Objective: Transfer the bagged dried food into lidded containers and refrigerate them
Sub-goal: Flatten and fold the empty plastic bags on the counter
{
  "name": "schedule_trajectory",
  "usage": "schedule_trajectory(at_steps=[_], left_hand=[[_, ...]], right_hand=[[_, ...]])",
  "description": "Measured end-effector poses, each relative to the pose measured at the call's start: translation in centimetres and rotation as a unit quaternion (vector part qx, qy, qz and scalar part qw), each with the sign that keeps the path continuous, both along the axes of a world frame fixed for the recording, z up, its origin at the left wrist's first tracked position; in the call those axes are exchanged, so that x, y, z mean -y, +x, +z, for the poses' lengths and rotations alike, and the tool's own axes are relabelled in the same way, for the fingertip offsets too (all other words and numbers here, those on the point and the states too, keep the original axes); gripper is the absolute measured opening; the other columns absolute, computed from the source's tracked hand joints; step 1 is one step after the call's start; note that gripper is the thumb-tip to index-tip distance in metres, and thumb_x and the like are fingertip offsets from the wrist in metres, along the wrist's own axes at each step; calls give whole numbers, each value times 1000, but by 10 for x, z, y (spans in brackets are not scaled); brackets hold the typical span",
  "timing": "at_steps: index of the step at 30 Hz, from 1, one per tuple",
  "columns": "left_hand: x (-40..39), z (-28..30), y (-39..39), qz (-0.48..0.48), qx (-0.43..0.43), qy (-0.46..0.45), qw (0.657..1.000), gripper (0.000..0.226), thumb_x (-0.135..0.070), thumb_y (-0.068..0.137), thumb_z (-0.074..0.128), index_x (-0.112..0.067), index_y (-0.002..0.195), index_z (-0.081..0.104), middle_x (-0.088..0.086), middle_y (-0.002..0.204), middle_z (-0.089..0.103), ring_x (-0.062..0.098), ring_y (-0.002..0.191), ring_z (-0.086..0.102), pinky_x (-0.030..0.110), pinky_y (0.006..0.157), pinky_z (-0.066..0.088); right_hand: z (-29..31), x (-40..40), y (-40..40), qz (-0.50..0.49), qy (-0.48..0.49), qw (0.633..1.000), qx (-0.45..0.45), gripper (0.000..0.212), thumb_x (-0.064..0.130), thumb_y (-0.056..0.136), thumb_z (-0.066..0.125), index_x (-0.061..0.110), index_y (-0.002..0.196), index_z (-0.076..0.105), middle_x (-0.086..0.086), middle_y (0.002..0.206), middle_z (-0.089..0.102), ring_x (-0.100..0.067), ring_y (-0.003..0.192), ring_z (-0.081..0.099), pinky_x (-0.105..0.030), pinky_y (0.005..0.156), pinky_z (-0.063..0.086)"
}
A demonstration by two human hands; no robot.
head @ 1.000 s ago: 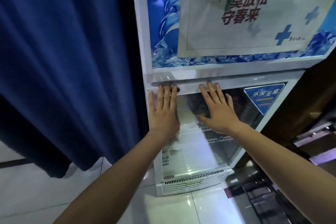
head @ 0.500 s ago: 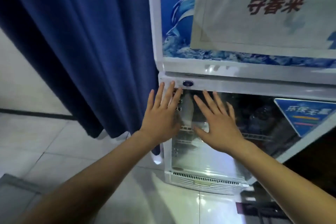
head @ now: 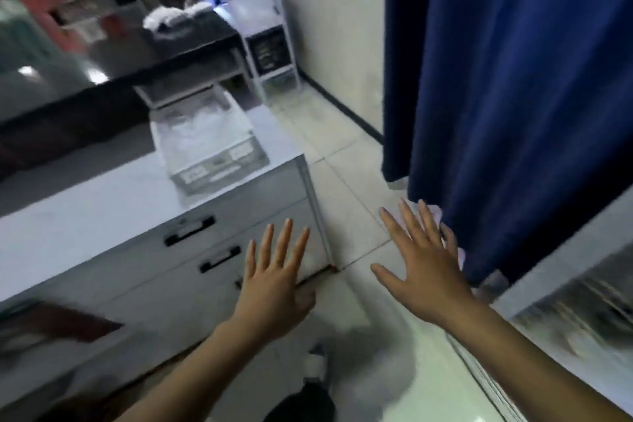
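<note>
My left hand (head: 275,279) is held out in the air with fingers spread and straight, empty, in front of the grey cabinet's drawers. My right hand (head: 423,262) is also spread and empty, over the tiled floor beside the blue curtain. A grey crate (head: 219,166) holding clear bags or containers sits on the cabinet top; its contents are blurred. Only the blurred lower edge of the refrigerator (head: 579,288) shows at the right border.
A grey cabinet (head: 102,202) with black drawer handles stands at left. A blue curtain (head: 513,79) hangs at right. A black counter (head: 120,55) and a white shelf rack (head: 263,27) stand behind. A tiled aisle (head: 346,161) runs between cabinet and curtain.
My view has swung left, away from the refrigerator door toward the cabinet and aisle. Both hands have come off the glass door and now hover open in the air.
</note>
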State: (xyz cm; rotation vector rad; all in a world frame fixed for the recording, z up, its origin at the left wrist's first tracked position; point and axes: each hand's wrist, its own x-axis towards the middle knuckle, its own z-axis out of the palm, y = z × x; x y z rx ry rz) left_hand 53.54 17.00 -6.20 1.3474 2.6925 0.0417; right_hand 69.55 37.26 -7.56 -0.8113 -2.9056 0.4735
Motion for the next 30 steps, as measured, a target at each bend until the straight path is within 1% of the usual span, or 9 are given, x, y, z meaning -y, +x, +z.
schedule_trajectory(at_steps=[3, 6, 9, 14, 19, 22, 25, 27, 30], left_hand=[[46, -1, -28, 85, 13, 18, 996, 100, -55, 90, 53, -41, 150, -26, -5, 159, -35, 26, 147, -33, 49, 123, -12], [82, -6, -57, 145, 29, 32, 989, 98, -57, 91, 51, -39, 153, -23, -4, 160, -33, 26, 147, -33, 46, 121, -14], [111, -10, -92, 180, 48, 27, 982, 98, -60, 92, 50, -37, 154, -22, -2, 159, -35, 27, 148, -32, 46, 120, -14], [157, -18, -169, 227, 71, 60, 970, 98, -60, 91, 51, -38, 154, -20, -3, 161, -33, 27, 150, -28, 49, 123, -9], [192, -25, -236, 262, 96, 75, 957, 99, -61, 91, 52, -37, 155, -19, -3, 162, -31, 26, 150, -27, 50, 123, -9], [204, -26, -262, 269, 108, 70, 954, 97, -62, 91, 50, -36, 155, -20, -2, 163, -30, 27, 150, -28, 50, 123, -10], [211, -29, -287, 274, 121, 83, 950, 96, -63, 92, 49, -37, 155, -18, -2, 163, -28, 27, 150, -27, 51, 123, -9], [212, -32, -303, 284, 130, 88, 946, 96, -62, 91, 51, -37, 156, -16, -1, 164, -26, 27, 150, -25, 51, 123, -9], [209, -32, -323, 293, 135, 70, 944, 96, -61, 91, 50, -36, 156, -16, 1, 164, -27, 29, 150, -26, 52, 122, -10]], right_hand=[[9, 28, -55, 73, 2, 997, 16, 85, 75, 76, 10, 46, 150, -21, 11, 161, -29, -16, 148, -29, -52, 122, -3], [22, 55, -107, 123, 13, 992, 20, 84, 75, 76, 10, 49, 149, -21, 11, 161, -28, -14, 147, -30, -51, 122, -3], [31, 77, -157, 152, 24, 987, 36, 85, 77, 74, 9, 50, 149, -19, 12, 162, -26, -14, 149, -27, -50, 122, -2], [36, 107, -243, 178, 45, 982, 50, 87, 80, 74, 11, 49, 151, -13, 11, 164, -23, -14, 149, -25, -48, 121, -5], [28, 130, -305, 174, 18, 983, 50, 88, 82, 74, 18, 51, 153, -5, 13, 165, -15, -12, 150, -21, -50, 122, -1], [27, 139, -332, 184, 17, 981, 56, 87, 82, 75, 20, 50, 154, -1, 14, 165, -16, -10, 150, -21, -49, 122, 0], [32, 136, -366, 189, 4, 980, 54, 81, 78, 83, 33, 50, 154, 5, 15, 165, -15, -11, 151, -17, -51, 122, 1], [38, 130, -390, 187, 3, 981, 44, 80, 75, 84, 36, 48, 154, 9, 15, 165, -13, -11, 152, -14, -51, 122, 3], [48, 118, -428, 183, -3, 983, 28, 76, 68, 90, 47, 45, 155, 14, 12, 166, -6, -13, 153, -9, -51, 119, 5]])
